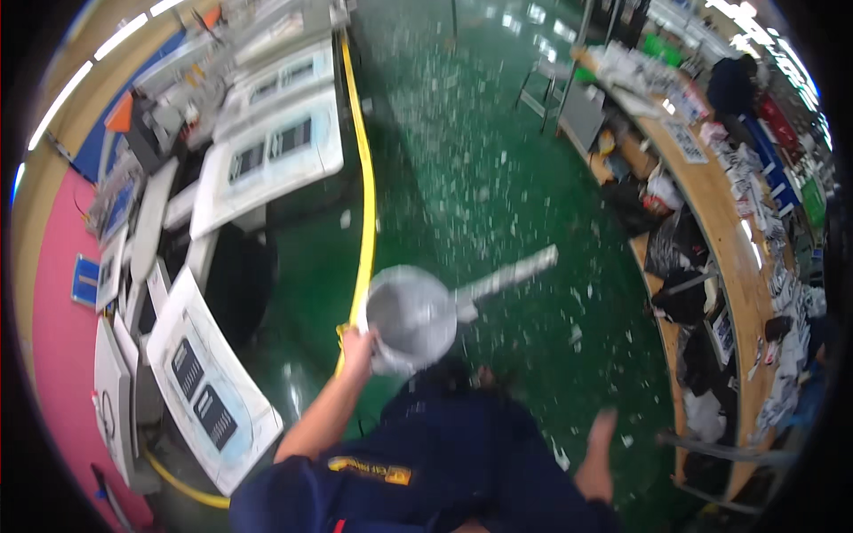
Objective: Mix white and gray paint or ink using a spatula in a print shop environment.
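Observation:
My left hand (pixel 357 354) is closed on the rim of a round white bucket (pixel 410 360), held in front of my body. Its open top faces up, showing a greyish inside; I cannot make out any contents. From the bucket's right side a long, pale, flat stick (pixel 511 274) juts out over the floor; whether it lies in the bucket or is fixed to it does not show. Low at my right side hangs my right hand (pixel 604 428), smeared by motion and away from the bucket, so its fingers cannot be read.
On the left runs a row of machines with white printing boards (pixel 283 147); one tilted board (pixel 213 391) stands close to my left arm. A yellow strip (pixel 366 195) follows the green, scrap-littered floor (pixel 480 169). A wooden workbench (pixel 702 191) piled with goods lines the right; a step stool (pixel 540 93) stands farther off.

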{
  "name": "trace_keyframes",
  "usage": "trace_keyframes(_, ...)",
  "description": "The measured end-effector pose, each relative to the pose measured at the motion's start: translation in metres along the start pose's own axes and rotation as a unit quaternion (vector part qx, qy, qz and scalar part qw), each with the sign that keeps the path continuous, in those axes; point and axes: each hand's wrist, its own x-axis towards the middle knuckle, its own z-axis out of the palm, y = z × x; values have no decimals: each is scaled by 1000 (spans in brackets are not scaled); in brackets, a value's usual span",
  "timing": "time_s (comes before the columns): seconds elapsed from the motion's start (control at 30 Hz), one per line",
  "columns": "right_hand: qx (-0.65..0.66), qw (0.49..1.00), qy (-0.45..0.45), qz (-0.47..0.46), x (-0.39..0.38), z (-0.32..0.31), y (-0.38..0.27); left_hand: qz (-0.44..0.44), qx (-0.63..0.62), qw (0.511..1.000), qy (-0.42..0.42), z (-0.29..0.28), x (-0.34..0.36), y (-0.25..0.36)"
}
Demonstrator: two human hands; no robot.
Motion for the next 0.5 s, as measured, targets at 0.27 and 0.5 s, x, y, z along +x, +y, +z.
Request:
trace_keyframes(0.27, -108, 742, 21, -661, 416, 91, -816, 22, -108, 994, -13, 279, 285, 255)
trace_keyframes(0.5, -435, 623, -95, -644, 634, 287, -978, 8, -98, 993, -64, 489, 539, 471)
